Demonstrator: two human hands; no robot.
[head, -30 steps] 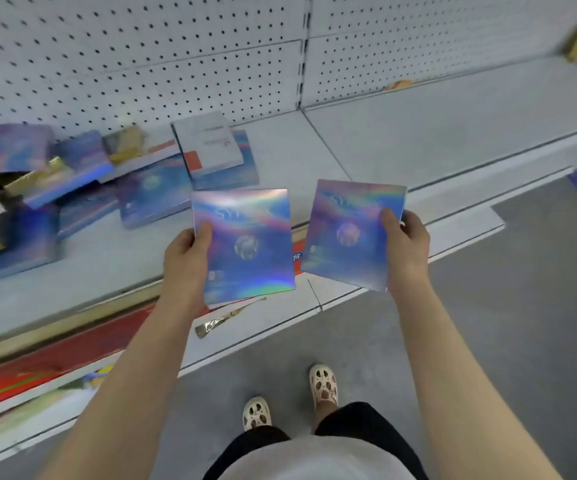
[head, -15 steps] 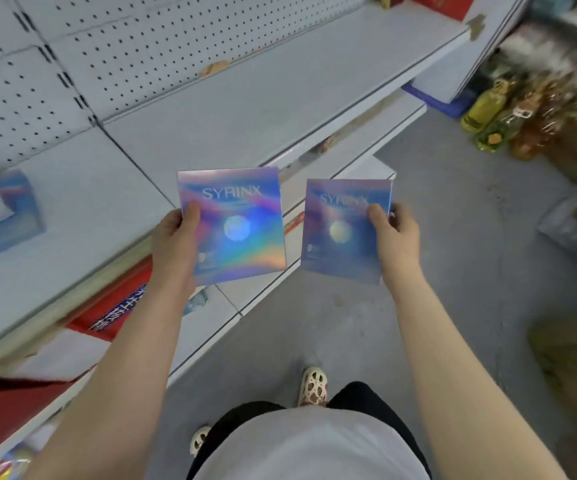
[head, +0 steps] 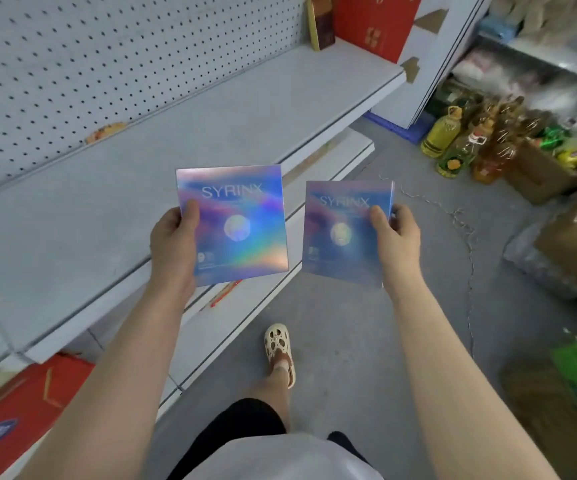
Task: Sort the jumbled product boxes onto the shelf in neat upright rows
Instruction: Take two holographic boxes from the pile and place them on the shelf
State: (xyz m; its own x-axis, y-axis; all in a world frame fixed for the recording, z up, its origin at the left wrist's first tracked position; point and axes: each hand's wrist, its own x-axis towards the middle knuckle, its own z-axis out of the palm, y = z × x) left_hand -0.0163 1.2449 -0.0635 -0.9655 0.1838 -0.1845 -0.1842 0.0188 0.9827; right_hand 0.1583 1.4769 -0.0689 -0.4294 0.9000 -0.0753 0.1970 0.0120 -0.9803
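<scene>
I hold two flat holographic blue boxes marked SYRINX, faces toward me. My left hand point(head: 173, 244) grips the left box point(head: 242, 220) by its left edge, over the front lip of the grey shelf point(head: 114, 202). My right hand point(head: 396, 237) grips the right box point(head: 342, 233) by its right edge, out over the aisle floor. A small gap separates the two boxes. The jumbled pile of boxes is out of view.
A white pegboard wall point(head: 107, 57) backs the shelf. Red and brown boxes point(head: 366, 22) stand at the shelf's far right end. Oil bottles point(head: 460, 147) and cardboard cartons point(head: 557, 233) crowd the floor on the right. A red box point(head: 20, 410) lies on the lower shelf.
The view has swung right along the shelf; the jumbled pile has left the frame. Both hands still hold their boxes in front of me, and the shelf's right end has come into view.
</scene>
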